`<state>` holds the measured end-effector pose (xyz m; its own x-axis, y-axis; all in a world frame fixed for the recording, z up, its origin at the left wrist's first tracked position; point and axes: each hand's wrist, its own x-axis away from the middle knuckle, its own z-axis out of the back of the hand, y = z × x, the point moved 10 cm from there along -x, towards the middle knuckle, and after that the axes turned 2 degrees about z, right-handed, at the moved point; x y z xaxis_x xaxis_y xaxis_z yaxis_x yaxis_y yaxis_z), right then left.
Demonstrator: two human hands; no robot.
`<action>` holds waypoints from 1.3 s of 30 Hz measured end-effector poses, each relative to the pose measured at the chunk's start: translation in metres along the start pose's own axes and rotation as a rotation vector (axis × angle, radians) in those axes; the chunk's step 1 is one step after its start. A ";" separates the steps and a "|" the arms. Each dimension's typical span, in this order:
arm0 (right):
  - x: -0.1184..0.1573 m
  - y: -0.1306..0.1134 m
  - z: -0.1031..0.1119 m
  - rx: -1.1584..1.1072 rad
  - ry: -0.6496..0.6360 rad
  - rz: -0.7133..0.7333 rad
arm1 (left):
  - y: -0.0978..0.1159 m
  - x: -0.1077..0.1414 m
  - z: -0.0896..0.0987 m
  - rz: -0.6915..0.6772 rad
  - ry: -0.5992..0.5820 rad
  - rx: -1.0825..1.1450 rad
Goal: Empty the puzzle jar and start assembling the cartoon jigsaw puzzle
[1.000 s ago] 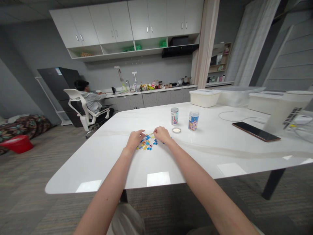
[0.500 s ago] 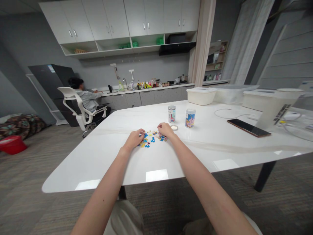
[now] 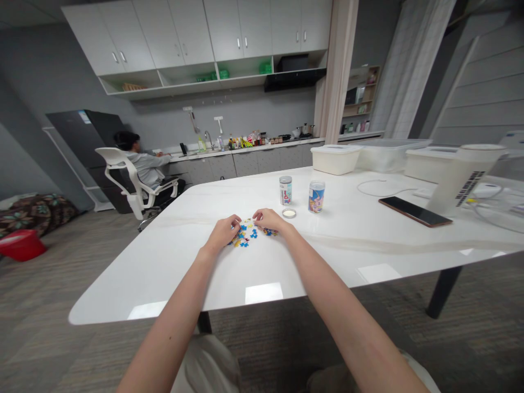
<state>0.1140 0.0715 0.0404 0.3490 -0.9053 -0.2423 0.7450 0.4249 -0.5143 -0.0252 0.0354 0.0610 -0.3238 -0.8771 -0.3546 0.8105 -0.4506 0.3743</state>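
Observation:
Small jigsaw puzzle pieces [image 3: 254, 233], mostly blue and yellow, lie loose on the white table [image 3: 262, 265] between my hands. My left hand [image 3: 223, 231] rests at the left side of the pile, its fingers loosely bent and a little apart, with pieces beside and partly under them. Over the right part of the pieces is my right hand [image 3: 272, 219], thumb and forefinger curved with a gap between them. It covers some pieces. Just beyond it lies a round lid [image 3: 289, 213]. Two printed cans stand behind: a silver-topped can [image 3: 285, 191] and a blue-pink can [image 3: 316, 197].
Farther right are a phone [image 3: 415, 211], a large pale cup [image 3: 464, 183], a thin cable [image 3: 380, 194] and white storage boxes [image 3: 334, 160]. A person [image 3: 143, 164] sits in a white chair at the kitchen counter. A red bucket [image 3: 22, 245] stands on the floor.
My right hand has moved left, closer to my left hand, showing more of the lid. My left hand has barely shifted. The view has tilted slightly.

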 end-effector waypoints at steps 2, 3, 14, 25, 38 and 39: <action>0.001 -0.003 0.001 -0.006 0.003 0.010 | 0.000 -0.001 -0.001 -0.010 0.005 0.006; 0.002 -0.004 0.002 0.001 0.013 0.013 | -0.001 -0.001 -0.002 -0.013 0.003 0.011; -0.002 0.002 0.001 0.113 0.048 -0.008 | 0.005 0.000 -0.009 -0.033 -0.054 0.056; 0.001 -0.002 0.002 0.148 0.043 -0.031 | 0.010 0.001 -0.006 -0.065 -0.023 0.053; 0.001 -0.005 0.003 0.026 0.010 -0.082 | 0.008 0.001 -0.007 -0.088 -0.006 0.056; 0.002 -0.005 0.005 0.018 0.026 -0.085 | 0.008 0.001 -0.007 -0.090 -0.004 0.058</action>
<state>0.1136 0.0678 0.0469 0.2691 -0.9376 -0.2201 0.7813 0.3461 -0.5194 -0.0158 0.0321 0.0574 -0.3966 -0.8331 -0.3856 0.7481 -0.5368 0.3901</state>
